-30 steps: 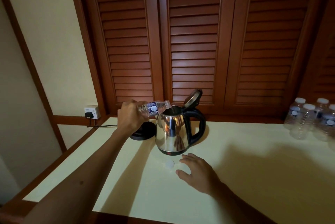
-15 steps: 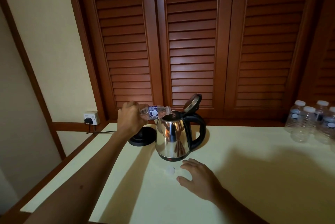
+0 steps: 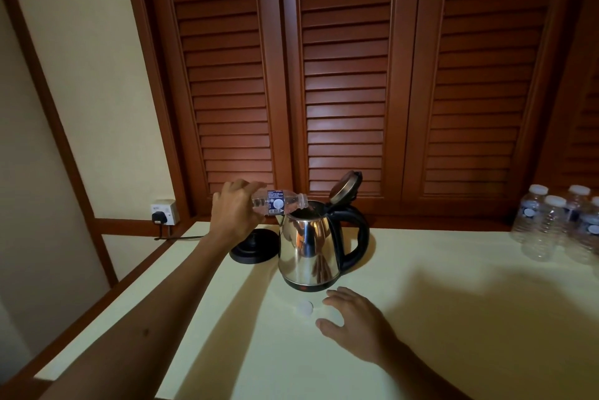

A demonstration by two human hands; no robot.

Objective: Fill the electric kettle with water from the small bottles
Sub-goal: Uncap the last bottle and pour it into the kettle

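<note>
Bottle (image 3: 280, 203) held on its side above the kettle (image 3: 308, 247), long axis nearly horizontal and running left to right. The uncapped neck points right and sits at the rim of the kettle's open mouth; the base is enclosed by the left hand (image 3: 235, 210), whose fingers and thumb curl round the rear of the bottle. A dark label wraps the middle of the bottle, bearing a white round mark and a block of small white print; the print is too small to read and no brand can be made out.

Kettle of polished steel standing upright on the table (image 3: 453, 318), spout to the left, black handle (image 3: 358, 239) to the right. Its hinged lid (image 3: 345, 187) is tipped up and back towards the handle side. The black power base (image 3: 254, 247) lies just beside the kettle on the left, apart from it, with a cord leading to a plug in the wall socket (image 3: 164, 211).

Right hand (image 3: 355, 323) resting palm down on the table in front of the kettle, fingers spread and relaxed, holding nothing. A white cap (image 3: 305, 308) lies on the table just left of its fingertips.

Capped bottles (image 3: 557, 224) stand grouped at the far right of the table, each with a round white mark on a dark label; any writing is illegible. Louvred wooden doors (image 3: 343, 75) fill the background.
</note>
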